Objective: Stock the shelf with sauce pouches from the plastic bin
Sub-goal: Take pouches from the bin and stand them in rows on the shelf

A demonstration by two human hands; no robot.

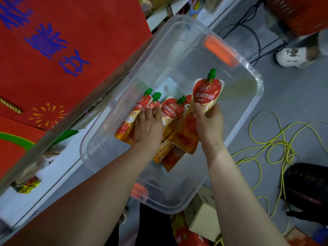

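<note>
A clear plastic bin (248, 110) with orange latches sits below me. Several red sauce pouches with green caps (173, 110) lie in a pile at its left side. My right hand (209, 123) grips the lower part of one pouch (206, 94) and holds it upright above the pile, cap pointing away from me. My left hand (148, 126) lies on two pouches (140, 108) at the left of the pile, fingers curled over them. The shelf (58, 167) runs along the left, beside the bin.
A red board with blue characters (62, 50) leans over the shelf at left. A yellow cord (276, 144) and black cables lie on the grey floor at right. A black bag (308, 190) lies at lower right, a small carton (204, 215) under the bin's near edge, and someone's white shoe (292, 56) at upper right.
</note>
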